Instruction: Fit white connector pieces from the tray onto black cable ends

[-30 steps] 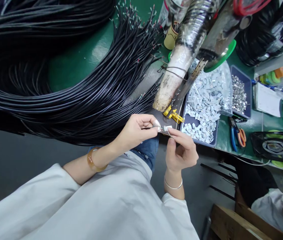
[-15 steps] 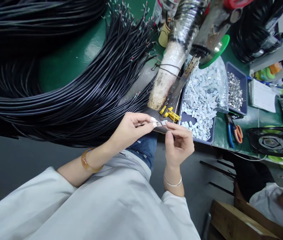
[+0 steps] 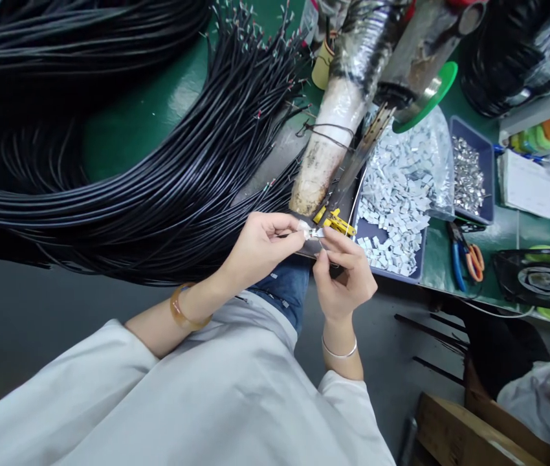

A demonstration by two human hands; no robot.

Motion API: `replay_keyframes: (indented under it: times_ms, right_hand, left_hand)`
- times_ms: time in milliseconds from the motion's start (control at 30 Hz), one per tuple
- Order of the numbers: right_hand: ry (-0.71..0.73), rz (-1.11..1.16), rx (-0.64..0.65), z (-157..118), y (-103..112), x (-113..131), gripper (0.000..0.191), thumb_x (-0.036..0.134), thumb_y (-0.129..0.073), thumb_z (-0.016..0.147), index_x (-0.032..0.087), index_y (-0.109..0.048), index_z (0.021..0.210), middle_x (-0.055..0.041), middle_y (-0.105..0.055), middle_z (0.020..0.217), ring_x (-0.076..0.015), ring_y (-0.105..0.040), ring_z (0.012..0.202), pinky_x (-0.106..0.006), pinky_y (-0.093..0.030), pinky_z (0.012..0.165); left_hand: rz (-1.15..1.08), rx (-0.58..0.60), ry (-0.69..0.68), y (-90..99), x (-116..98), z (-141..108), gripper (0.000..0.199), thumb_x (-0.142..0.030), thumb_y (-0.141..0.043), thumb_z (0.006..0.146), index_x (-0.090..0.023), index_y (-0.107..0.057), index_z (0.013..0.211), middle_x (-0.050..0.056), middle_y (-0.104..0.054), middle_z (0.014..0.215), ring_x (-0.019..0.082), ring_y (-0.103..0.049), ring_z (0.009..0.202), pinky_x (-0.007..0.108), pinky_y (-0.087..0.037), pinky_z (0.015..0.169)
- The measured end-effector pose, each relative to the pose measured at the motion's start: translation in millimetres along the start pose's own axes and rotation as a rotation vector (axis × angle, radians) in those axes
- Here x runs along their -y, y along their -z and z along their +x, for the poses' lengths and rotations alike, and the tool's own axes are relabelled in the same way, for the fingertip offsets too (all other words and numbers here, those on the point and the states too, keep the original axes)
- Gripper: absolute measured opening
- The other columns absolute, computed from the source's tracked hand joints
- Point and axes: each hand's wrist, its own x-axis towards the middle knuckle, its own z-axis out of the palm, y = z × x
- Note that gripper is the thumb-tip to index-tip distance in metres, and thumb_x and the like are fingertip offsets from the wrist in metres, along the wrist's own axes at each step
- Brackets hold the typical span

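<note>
Near tray (image 3: 415, 279) edge, hands (image 3: 268, 244) at small piece (image 3: 316, 232)

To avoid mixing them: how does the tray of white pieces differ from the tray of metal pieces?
The white-piece tray looks larger; the metal-piece tray looks smaller. The white-piece tray reaches the near edge of the table; the metal-piece tray sits farther back. Both are blue-grey and hold many small parts.

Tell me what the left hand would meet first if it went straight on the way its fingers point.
The left hand would probably meet the small white piece, then the right hand just past it; exact depth is unclear in this view.
</note>
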Motion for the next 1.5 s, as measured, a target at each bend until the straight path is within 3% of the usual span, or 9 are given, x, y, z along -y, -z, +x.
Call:
replay_keyframes:
  times_ms: [400,600,900,1067,1267,1500]
  right_hand:
    - [0.118,-0.097,0.003,0,3,-7,0.023,0.008,-0.07,0.084,0.026,-0.06,0.094,-0.0039,-0.081,0.106,-0.0176,-0.079,0.088,-0.029,-0.066,0.075]
    - [0.12,-0.129,0.013,4,3,-5,0.021,0.007,-0.069,0.084,0.024,-0.06,0.093,-0.004,-0.08,0.106,-0.0154,-0.079,0.089,-0.026,-0.066,0.077]
    - [0.075,-0.059,0.028,10,2,0,0.019,0.006,-0.067,0.086,0.021,-0.062,0.097,-0.0095,-0.074,0.124,-0.0199,-0.077,0.101,-0.036,-0.069,0.083]
    - [0.046,-0.03,0.021,11,5,5,0.02,0.003,-0.07,0.082,0.019,-0.063,0.093,-0.01,-0.076,0.12,-0.0186,-0.078,0.097,-0.032,-0.069,0.083]
    - [0.004,-0.03,0.028,8,6,5,0.021,0.004,-0.069,0.083,0.02,-0.062,0.095,-0.0086,-0.077,0.115,-0.0172,-0.078,0.094,-0.03,-0.068,0.08]
    - [0.017,-0.079,0.034,9,5,4,0.019,0.006,-0.069,0.084,0.02,-0.063,0.095,-0.0079,-0.078,0.114,-0.0169,-0.078,0.093,-0.031,-0.068,0.08]
  left_hand:
    - [-0.014,0.028,0.028,1.6,-2,0,0.01,-0.02,-0.07,0.071,-0.013,-0.07,0.065,-0.003,-0.061,0.059,0.008,-0.054,0.059,0.02,-0.049,0.063]
    - [-0.031,0.013,0.002,0.9,1,2,0.006,-0.017,-0.071,0.069,-0.012,-0.073,0.065,0.0,-0.07,0.065,0.011,-0.062,0.065,0.021,-0.053,0.068]
    - [0.033,-0.074,-0.103,-3.3,3,1,0.009,-0.018,-0.071,0.072,-0.012,-0.077,0.072,0.002,-0.074,0.068,0.011,-0.065,0.064,0.018,-0.054,0.061]
    - [0.097,-0.055,-0.105,-1.5,2,-1,0.011,-0.019,-0.069,0.073,-0.011,-0.077,0.072,0.002,-0.072,0.067,0.008,-0.057,0.056,0.015,-0.047,0.053]
    - [0.182,-0.047,-0.111,1.1,5,-2,0.013,-0.018,-0.068,0.074,-0.01,-0.076,0.068,0.0,-0.063,0.057,0.005,-0.042,0.048,0.015,-0.03,0.043]
    - [0.094,0.023,-0.066,3.6,4,0,0.012,-0.019,-0.07,0.072,-0.012,-0.08,0.072,0.002,-0.07,0.064,0.012,-0.061,0.062,0.02,-0.05,0.059]
